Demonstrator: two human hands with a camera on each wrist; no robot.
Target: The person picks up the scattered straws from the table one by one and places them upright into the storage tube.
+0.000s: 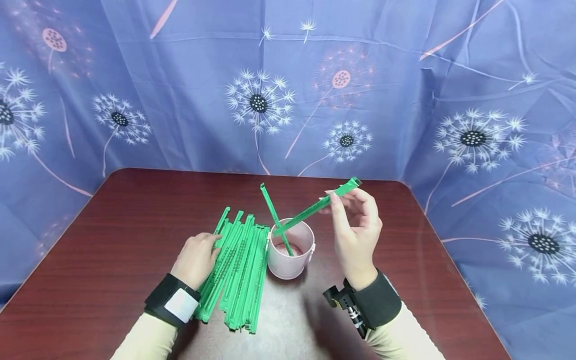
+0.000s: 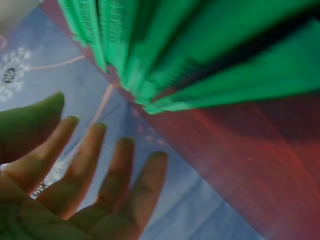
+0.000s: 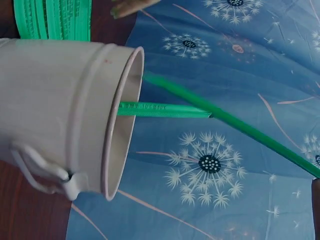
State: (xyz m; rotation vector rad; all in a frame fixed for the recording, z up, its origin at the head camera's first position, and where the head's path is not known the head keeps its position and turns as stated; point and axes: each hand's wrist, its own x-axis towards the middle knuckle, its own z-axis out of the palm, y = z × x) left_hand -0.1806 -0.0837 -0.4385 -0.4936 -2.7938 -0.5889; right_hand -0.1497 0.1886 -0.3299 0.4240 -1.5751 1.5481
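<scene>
A green stick (image 1: 310, 210) is pinched by the right hand (image 1: 358, 232), slanted over the pink bucket (image 1: 288, 266); the left hand (image 1: 194, 261), unclenched, is placed beside piled sticks (image 1: 243, 272). Upright tipping is probably best.

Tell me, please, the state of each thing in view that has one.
Pail: upright, open-topped.
Leaning stick: resting inside the pail.
Held stick: tilted, lower end above the pail's mouth.
Right hand: pinching the held stick.
Stick pile: lying on the table.
Left hand: fingers extended, at the pile's edge.
Cloth: hanging, creased.
</scene>
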